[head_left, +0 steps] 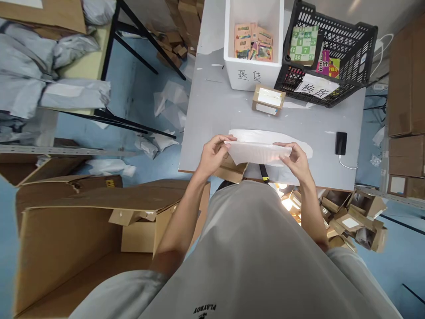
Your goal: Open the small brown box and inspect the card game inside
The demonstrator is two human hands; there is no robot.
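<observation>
together we pinch a white plastic mailer bag [257,153] by its two ends, left hand [212,155] and right hand [297,160] both closed on it, just above the near edge of the grey table [212,110], a small cardboard box [267,100] beyond

Blue floor [139,75] all around, strewn with crumpled white wrapping. A grey desk [215,110] fills the middle. Left stands a black-framed table [89,62] heaped with grey mailer bags. Big open cardboard cartons [66,230] crowd lower left; more stacked cartons [407,88] line the right edge.
</observation>
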